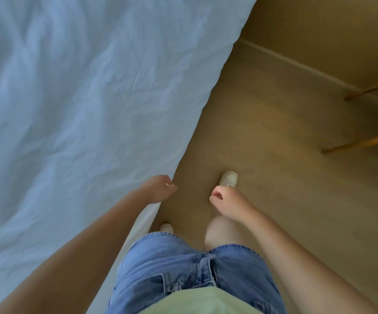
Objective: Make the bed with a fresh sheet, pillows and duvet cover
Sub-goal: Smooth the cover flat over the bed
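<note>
At the bed's edge, down by my hip, my left fingers (171, 187) are curled in narrow, right against the hanging border of the pale blue sheet (81, 109). Are they nipping the cloth or only brushing it? I cannot tell from here; the tips hide the contact. The left hand (159, 189) sits half over the sheet and half over the gap beside the bed.

Across from it, my right fingers (215, 196) are loosely curled too, thumb near the forefinger, and they hold nothing. The right hand (231, 206) hangs over the floor (274, 132), well apart from the bedding.

The sheet is spread across the bed (151, 220), rumpled with soft creases, its side falling straight down. No pillows, no duvet cover in sight.

My reading: the sheet step is in hand, and I am walking the side of the bed, one shoe (229, 179) out in front and the other (166, 228) just beside the drape, denim shorts (183, 268) below me. The next move, I reckon, calls for a firm pinch on that border with both hands, a pull to flatten the creases, then a tuck under the mattress. The right hand has to come across first.

The wooden chair legs (364, 141) stand off to my right, out of my path.
</note>
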A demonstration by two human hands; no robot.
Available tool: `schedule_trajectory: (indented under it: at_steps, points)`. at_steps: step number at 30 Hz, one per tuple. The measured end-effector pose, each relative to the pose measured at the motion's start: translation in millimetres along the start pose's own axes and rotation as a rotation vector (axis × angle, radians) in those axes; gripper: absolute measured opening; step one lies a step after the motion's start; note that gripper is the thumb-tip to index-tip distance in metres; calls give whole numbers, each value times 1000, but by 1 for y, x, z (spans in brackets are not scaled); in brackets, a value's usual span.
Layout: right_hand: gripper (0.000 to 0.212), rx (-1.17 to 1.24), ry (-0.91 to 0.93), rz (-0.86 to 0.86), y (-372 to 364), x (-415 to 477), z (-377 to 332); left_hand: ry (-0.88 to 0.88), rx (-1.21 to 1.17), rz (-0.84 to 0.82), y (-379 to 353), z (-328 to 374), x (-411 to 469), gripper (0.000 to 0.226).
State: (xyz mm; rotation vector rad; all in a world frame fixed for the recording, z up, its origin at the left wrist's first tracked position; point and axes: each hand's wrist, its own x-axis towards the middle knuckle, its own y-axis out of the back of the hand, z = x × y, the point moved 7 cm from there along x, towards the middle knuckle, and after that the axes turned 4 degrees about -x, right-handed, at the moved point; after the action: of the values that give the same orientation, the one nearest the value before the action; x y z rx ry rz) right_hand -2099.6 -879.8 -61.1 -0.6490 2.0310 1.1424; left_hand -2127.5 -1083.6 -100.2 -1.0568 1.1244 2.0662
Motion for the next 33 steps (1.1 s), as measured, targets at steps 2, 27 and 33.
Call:
schedule_trajectory:
  at_steps: [2,27,33]
  points:
    - [21,4,11,0,48,31,12,14,-24,-36,12,44,28,41]
    - [75,212,-263,-324,230,432,-45,1000,-2944,809,41,209,309,81]
    - [43,1095,-308,-548,196,455,-80,127,-3123,1491,78,159,306,71]
